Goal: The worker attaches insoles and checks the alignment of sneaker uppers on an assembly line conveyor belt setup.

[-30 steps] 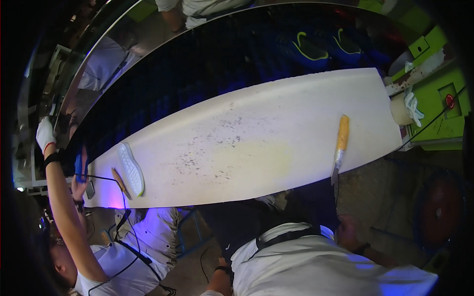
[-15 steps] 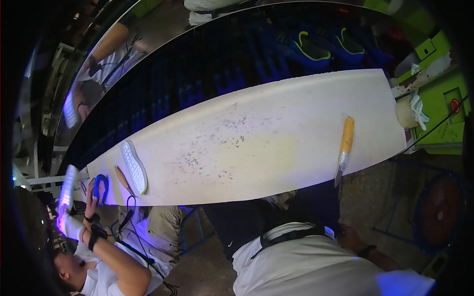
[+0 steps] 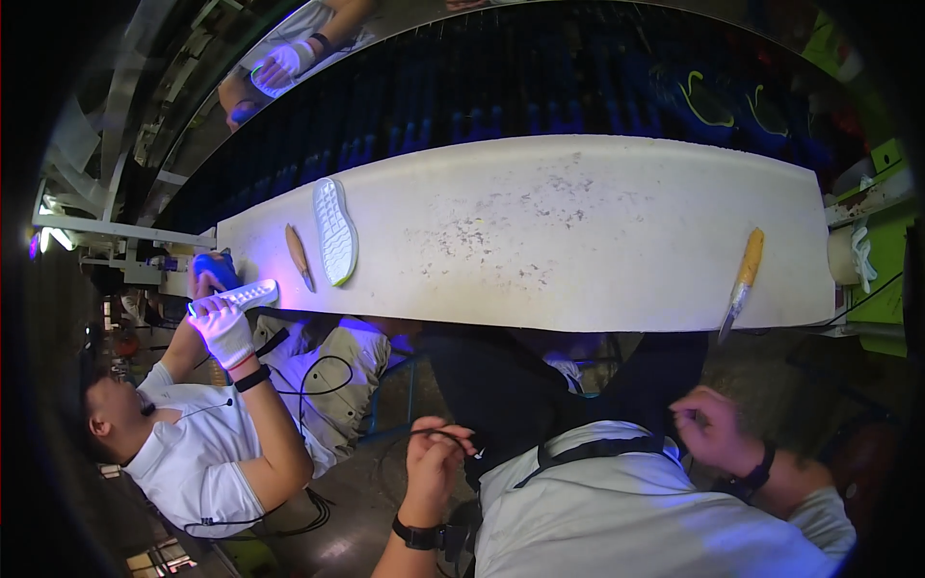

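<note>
Pinches a thin dark cord (image 3: 425, 432) with the left hand (image 3: 436, 467) at lower middle; curls the right hand (image 3: 718, 430) loosely at lower right, with any grip too blurred to make out. Has the knife (image 3: 743, 281) above and apart from the nearer right hand, at right on the white table (image 3: 617, 289), slanting from upper-right handle to lower-left blade over the near edge.

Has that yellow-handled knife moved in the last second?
No: judged against the white table, the knife keeps its place, tip still past the near edge.
</note>
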Action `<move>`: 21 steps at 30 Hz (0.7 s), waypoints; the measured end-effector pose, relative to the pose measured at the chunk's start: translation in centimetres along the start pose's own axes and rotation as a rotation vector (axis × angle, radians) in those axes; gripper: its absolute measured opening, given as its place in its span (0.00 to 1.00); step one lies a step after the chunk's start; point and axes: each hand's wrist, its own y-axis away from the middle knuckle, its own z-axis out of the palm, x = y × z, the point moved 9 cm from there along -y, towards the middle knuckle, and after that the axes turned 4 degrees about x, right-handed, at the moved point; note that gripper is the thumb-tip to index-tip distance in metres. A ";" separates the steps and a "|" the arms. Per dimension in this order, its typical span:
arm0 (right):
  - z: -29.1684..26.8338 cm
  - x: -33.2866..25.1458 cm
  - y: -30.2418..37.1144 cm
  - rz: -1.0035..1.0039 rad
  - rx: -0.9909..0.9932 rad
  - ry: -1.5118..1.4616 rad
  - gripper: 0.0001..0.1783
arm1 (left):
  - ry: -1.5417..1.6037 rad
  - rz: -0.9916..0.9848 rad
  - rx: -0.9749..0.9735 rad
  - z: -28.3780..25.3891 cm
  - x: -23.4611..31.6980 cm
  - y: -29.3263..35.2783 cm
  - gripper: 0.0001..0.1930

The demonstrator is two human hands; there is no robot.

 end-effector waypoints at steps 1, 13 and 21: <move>1.9 -1.8 -2.1 -0.041 -0.097 -0.063 0.10 | 0.009 0.005 -0.002 1.0 0.7 -0.8 0.19; 28.5 -6.9 -7.0 -0.162 -1.146 0.302 0.32 | -1.126 0.201 -0.206 -1.9 8.1 -3.6 0.11; 35.3 -10.6 -8.8 0.118 -1.369 -0.110 0.22 | -0.955 0.681 -0.154 1.8 13.1 -1.3 0.15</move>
